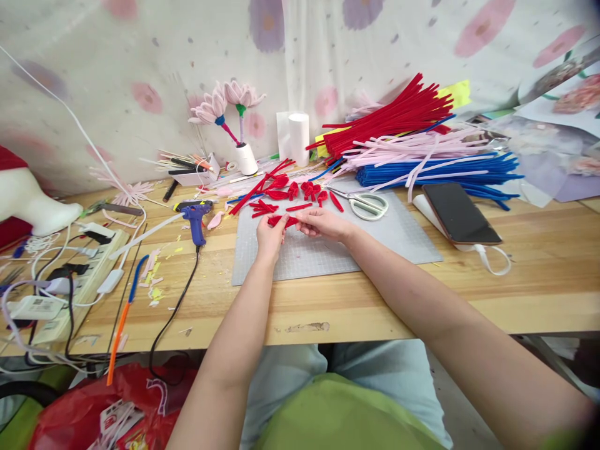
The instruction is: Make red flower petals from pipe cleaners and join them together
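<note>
My left hand point(270, 236) and my right hand point(322, 223) meet over a grey cutting mat point(398, 240), both pinching a bent red pipe cleaner piece point(282, 220) between their fingertips. Just beyond the hands lie several red pipe cleaner loops point(300, 190) shaped like petals, some on the mat and some on the wooden table point(539, 262). White-handled scissors point(365, 203) rest on the mat to the right of the loops.
A blue glue gun point(195, 219) lies left of the mat, its black cord running off the table. Bundles of red point(394, 115), pink and blue pipe cleaners point(440, 172) lie at the back right. A phone point(459, 212) lies right. A power strip point(89, 269) sits left; finished pink flowers point(229, 100) stand behind.
</note>
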Demonstrator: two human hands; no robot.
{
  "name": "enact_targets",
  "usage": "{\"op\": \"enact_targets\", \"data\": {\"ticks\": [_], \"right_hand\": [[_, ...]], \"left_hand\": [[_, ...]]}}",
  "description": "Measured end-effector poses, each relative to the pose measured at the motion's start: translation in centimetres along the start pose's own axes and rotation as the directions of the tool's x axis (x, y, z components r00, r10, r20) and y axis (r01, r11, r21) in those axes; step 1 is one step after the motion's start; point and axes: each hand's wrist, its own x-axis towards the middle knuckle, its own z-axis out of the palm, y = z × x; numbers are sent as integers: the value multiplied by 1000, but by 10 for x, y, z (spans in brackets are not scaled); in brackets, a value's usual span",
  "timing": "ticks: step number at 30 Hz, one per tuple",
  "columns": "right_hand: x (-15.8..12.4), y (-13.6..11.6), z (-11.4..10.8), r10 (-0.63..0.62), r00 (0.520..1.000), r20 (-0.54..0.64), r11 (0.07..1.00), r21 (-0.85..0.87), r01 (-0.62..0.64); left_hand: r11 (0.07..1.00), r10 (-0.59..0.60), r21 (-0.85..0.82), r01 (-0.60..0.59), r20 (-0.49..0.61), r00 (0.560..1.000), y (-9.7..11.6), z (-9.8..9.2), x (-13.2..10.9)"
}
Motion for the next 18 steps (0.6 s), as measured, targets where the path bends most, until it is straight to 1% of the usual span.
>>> {"op": "enact_targets", "data": {"ticks": [2, 5, 8, 13, 15, 18], "right_hand": [[0, 1, -2, 15, 1000, 13, 999, -29, -15], [0, 4, -2, 16, 1000, 17, 1000, -21, -15], [1, 5, 1, 4, 1000, -28, 999, 38, -3], [0, 2, 8, 37, 997, -73, 980, 200, -22], [0, 1, 10, 34, 996, -84, 974, 227, -14], [0, 2, 9, 18, 997, -72, 975, 223, -2]], "left_hand": [[999, 26, 39, -26, 10, 1000, -1, -1, 0], [997, 37, 65, -39, 22, 999, -2, 0, 0], [999, 32, 36, -33, 33, 999, -4, 2, -1], [1000, 8, -7, -8, 29, 1000, -7, 9, -3], [1000, 0, -10, 0, 21, 1000, -7, 10, -4], [1000, -6, 1, 6, 10, 1000, -6, 11, -5]]}}
